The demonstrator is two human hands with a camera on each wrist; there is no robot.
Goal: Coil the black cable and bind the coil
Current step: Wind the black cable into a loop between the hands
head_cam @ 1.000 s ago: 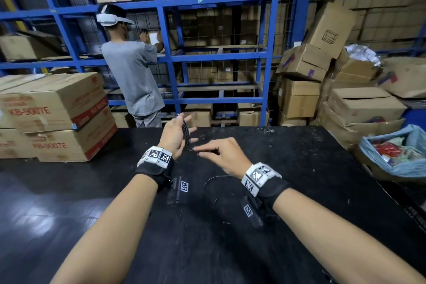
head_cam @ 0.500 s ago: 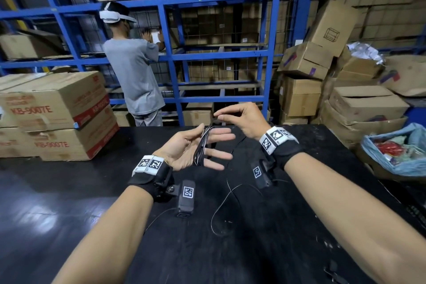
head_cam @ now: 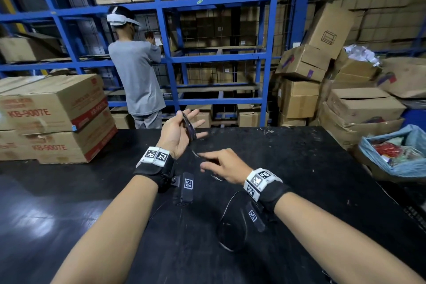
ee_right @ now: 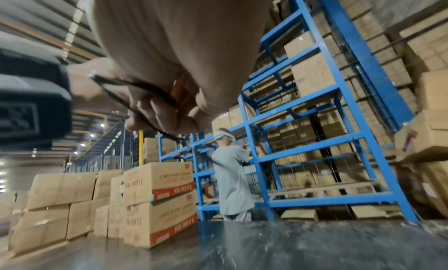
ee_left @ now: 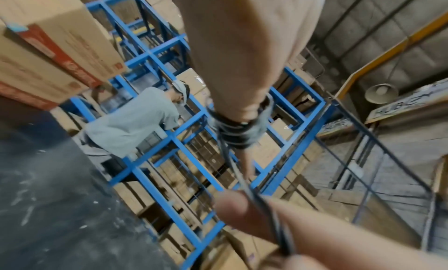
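Observation:
My left hand (head_cam: 177, 131) is raised above the black table (head_cam: 311, 180) with its fingers spread and straight. A coil of thin black cable (head_cam: 189, 127) is wound round it. In the left wrist view the turns of cable (ee_left: 238, 128) loop round the thumb tip and run down between two fingers (ee_left: 242, 209). My right hand (head_cam: 221, 165) is lower and nearer to me, pinching a strand (head_cam: 195, 152) that leads up to the coil. In the right wrist view the strand (ee_right: 135, 87) passes through the curled fingers (ee_right: 167, 111). Loose cable (head_cam: 224, 212) lies in a loop on the table under my right wrist.
Stacked cardboard boxes (head_cam: 57, 117) sit on the table's left end. A person in a grey shirt (head_cam: 136, 76) stands behind the table facing a blue rack (head_cam: 219, 60). More boxes and a bin lined with a blue bag (head_cam: 396, 154) are to the right.
My right hand has swung from beyond the left fingertips down and back toward me, carrying the strand round the left hand. The left hand has lifted and turned slightly.

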